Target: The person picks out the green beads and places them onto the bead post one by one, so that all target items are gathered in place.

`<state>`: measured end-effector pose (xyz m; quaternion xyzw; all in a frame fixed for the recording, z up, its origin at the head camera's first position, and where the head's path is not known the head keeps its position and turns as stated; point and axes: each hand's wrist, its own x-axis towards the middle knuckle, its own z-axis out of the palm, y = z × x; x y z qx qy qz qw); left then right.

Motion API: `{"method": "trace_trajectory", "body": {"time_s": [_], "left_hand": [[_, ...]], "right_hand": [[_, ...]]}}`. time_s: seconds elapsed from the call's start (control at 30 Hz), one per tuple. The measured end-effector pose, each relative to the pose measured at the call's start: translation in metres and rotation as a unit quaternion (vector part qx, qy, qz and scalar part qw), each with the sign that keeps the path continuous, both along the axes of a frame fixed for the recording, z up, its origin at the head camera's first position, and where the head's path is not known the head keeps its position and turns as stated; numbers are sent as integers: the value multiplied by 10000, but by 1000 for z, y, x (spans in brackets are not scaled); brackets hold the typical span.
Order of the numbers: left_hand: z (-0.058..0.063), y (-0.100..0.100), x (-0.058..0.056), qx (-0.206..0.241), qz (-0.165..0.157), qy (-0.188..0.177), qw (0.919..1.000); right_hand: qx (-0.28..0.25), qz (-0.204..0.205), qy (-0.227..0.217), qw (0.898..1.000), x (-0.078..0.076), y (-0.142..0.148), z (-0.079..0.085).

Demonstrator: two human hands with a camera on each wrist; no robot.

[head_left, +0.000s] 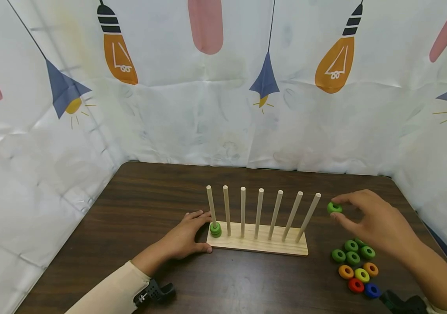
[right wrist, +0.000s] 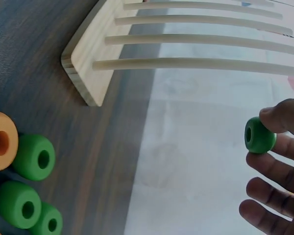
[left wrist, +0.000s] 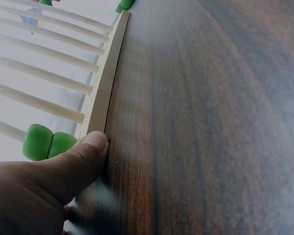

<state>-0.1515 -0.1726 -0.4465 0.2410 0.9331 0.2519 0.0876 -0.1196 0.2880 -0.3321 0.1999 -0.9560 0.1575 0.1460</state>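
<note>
A wooden peg board [head_left: 254, 244] with a row of several upright pegs stands on the table. Two green rings [head_left: 215, 230] are stacked on its leftmost peg. My left hand [head_left: 187, 235] grips the board's left end; the left wrist view shows the thumb [left wrist: 90, 147] against its front edge, beside the green rings [left wrist: 38, 142]. Between thumb and fingers my right hand [head_left: 380, 220] pinches a green ring [head_left: 334, 207], held in the air to the right of the rightmost peg. The right wrist view shows this green ring [right wrist: 259, 136] with its hole facing the pegs.
Right of the board lie several loose rings on the brown table [head_left: 148, 196]: green rings [head_left: 352, 246], orange rings [head_left: 346, 272], a yellow ring [head_left: 362, 275], a red ring [head_left: 356, 285] and a blue ring [head_left: 372, 290]. A printed white cloth [head_left: 192, 126] hangs behind the table.
</note>
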Motion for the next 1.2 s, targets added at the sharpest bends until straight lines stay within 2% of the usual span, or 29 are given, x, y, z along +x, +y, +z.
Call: {"method": "trace_trajectory", "body": {"time_s": [0.2,0.5,0.77,1.2], "left_hand": [[1,0,-1,3,0,22,10000],[0,-1,-1,51,-41,46,10000],[0,-1,0,25,-22,34,10000],[0,0,1,36,18,3,10000]], "right_hand": [[-4,13,25,10000,0,-1,6],[85,318,596,9977,-5,-8,20],[31,422,688,9967,-4,-12,29],[-229,756,1111,9907,-2,-17,43]]}}
